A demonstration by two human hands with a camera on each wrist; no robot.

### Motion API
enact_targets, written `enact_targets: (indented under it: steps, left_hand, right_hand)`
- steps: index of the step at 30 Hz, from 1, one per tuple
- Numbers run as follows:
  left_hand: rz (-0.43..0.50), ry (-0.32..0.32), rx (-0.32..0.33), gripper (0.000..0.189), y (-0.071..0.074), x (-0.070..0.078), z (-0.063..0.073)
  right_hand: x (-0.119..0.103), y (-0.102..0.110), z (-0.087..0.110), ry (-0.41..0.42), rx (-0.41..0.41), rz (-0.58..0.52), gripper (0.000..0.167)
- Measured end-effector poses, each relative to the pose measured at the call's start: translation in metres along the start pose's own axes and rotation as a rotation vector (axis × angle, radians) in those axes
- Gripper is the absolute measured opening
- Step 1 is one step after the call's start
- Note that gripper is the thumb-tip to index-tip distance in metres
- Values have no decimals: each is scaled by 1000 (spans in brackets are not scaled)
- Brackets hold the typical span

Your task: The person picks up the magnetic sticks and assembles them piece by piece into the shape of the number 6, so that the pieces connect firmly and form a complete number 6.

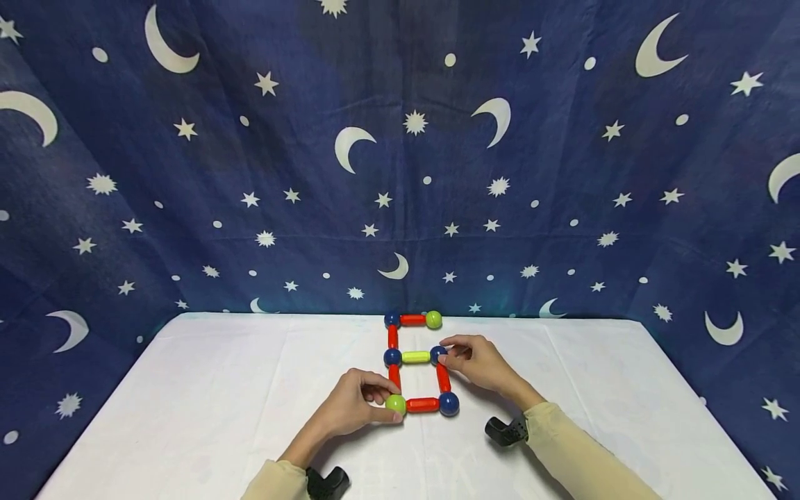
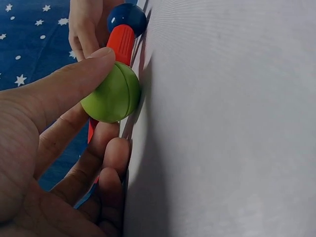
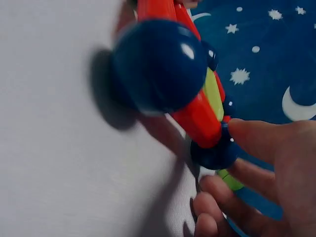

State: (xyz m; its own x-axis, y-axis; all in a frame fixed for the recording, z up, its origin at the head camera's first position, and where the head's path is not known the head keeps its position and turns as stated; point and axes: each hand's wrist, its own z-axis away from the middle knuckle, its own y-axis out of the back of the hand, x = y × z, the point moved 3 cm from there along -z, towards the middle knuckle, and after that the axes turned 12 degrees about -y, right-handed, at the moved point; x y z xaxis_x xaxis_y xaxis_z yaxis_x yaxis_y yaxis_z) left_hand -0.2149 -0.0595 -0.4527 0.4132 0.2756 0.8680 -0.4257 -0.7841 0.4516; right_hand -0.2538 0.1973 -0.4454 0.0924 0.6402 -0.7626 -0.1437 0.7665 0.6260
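A flat figure of rods and balls lies on the white table, shaped like a 6. My left hand pinches the green ball at its near left corner between thumb and fingers. The blue ball at the middle right is pinched by my right hand. A yellow-green rod joins that ball to another blue ball. Along the near side, a red rod runs to a blue ball. At the far end, a red rod links a blue ball with a green ball.
The white-covered table stretches out around the figure. Behind it hangs a dark blue cloth with white moons and stars. Black wrist cameras sit at both beige sleeves.
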Motion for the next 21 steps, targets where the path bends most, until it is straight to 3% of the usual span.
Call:
enact_targets:
  steps: [4,10,16,21]
  left_hand:
    - [14,-3,2,28,0,-1,1]
    - [27,-6,27,29,2,-2,1]
    - [27,9,47,29,3,-3,0]
    - [31,-7,33,34,5,-3,2]
  right_hand:
    - [5,-1,25,42,43,4,41]
    - [18,-8,64,130,3,23,39]
    - [22,-15,68,132,58,-10,28]
    - [20,-10,64,122,31,-14,32]
